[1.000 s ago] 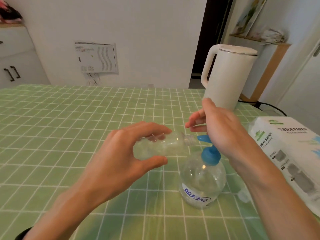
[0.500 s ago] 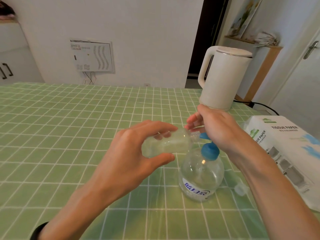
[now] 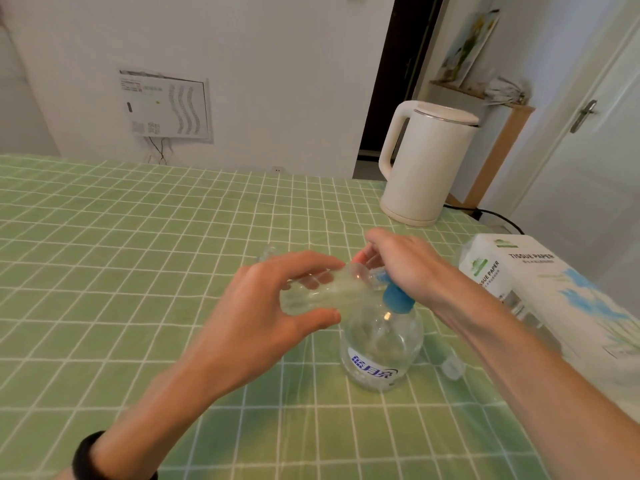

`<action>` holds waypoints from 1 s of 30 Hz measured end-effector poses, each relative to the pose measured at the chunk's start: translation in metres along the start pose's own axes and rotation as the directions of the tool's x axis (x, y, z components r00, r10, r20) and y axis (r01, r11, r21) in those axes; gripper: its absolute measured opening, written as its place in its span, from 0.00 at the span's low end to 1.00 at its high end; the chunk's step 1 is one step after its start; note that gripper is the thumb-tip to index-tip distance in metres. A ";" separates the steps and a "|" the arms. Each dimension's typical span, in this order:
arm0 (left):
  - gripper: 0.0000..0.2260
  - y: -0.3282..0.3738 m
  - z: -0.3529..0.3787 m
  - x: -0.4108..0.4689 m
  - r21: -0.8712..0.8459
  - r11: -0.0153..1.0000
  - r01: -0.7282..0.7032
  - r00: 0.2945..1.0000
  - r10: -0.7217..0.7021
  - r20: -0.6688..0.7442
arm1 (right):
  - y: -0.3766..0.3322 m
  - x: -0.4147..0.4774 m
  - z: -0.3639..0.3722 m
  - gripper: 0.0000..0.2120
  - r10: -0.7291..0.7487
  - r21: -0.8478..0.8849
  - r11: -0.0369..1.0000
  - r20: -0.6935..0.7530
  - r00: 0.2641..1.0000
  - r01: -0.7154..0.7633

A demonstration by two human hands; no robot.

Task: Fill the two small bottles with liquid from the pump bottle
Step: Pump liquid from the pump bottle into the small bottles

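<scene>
A clear round pump bottle (image 3: 379, 351) with a blue collar and pump head stands on the green checked tablecloth. My left hand (image 3: 273, 313) grips a small clear bottle (image 3: 311, 294), held on its side with its mouth against the blue spout. My right hand (image 3: 405, 268) lies over the pump head, fingers curled down around it; the spout tip is mostly hidden. A second small clear object (image 3: 452, 367) lies on the cloth right of the pump bottle, partly behind my right forearm. Another clear piece (image 3: 268, 252) sits just beyond my left hand.
A white electric kettle (image 3: 426, 164) stands at the back right, its black cord trailing off the table. A tissue paper box (image 3: 540, 292) lies along the right edge. The green checked table (image 3: 121, 254) stretches away to the left.
My right hand has pressed lower over the pump head, and the small bottle has tilted slightly with its mouth kept at the spout. The camera view has shifted a little.
</scene>
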State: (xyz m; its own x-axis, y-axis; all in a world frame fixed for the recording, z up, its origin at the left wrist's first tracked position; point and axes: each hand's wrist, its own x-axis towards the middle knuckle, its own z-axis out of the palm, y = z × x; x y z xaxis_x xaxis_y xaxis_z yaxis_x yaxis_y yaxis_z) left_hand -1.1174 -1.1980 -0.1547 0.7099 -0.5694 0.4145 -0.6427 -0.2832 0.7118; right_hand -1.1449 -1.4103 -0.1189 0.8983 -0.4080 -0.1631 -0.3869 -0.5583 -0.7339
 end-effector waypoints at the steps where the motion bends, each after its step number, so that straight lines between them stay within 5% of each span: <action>1: 0.22 0.000 0.000 0.000 -0.012 1.000 0.004 1.000 -0.003 0.006 | -0.002 -0.001 -0.001 0.25 0.001 0.002 1.000 -0.001 1.000 -0.001; 10: 0.22 -0.002 0.001 -0.001 -0.093 0.995 0.021 1.000 -0.021 0.004 | -0.006 -0.010 -0.006 0.25 -0.041 0.158 0.986 -0.029 0.999 0.045; 15: 0.22 -0.006 0.006 0.000 -0.084 0.996 0.004 1.000 -0.004 0.004 | -0.002 -0.005 -0.002 0.20 -0.073 -0.007 0.997 -0.012 0.997 0.072; 26: 0.22 -0.005 0.011 -0.001 -0.122 0.992 0.015 0.999 -0.020 -0.040 | -0.009 -0.007 -0.015 0.27 -0.071 -0.046 0.996 0.018 0.997 0.072; 30: 0.23 -0.005 0.013 -0.003 -0.117 0.993 0.007 0.998 -0.015 -0.066 | -0.005 -0.007 -0.007 0.22 -0.085 -0.057 0.995 0.030 0.996 0.086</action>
State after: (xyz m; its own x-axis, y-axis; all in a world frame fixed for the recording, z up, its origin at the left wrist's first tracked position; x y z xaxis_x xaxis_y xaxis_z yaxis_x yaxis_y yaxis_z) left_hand -1.1198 -1.2052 -0.1673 0.7368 -0.5128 0.4407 -0.5999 -0.1951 0.7759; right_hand -1.1506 -1.4104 -0.1097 0.9337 -0.3372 -0.1205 -0.3192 -0.6314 -0.7067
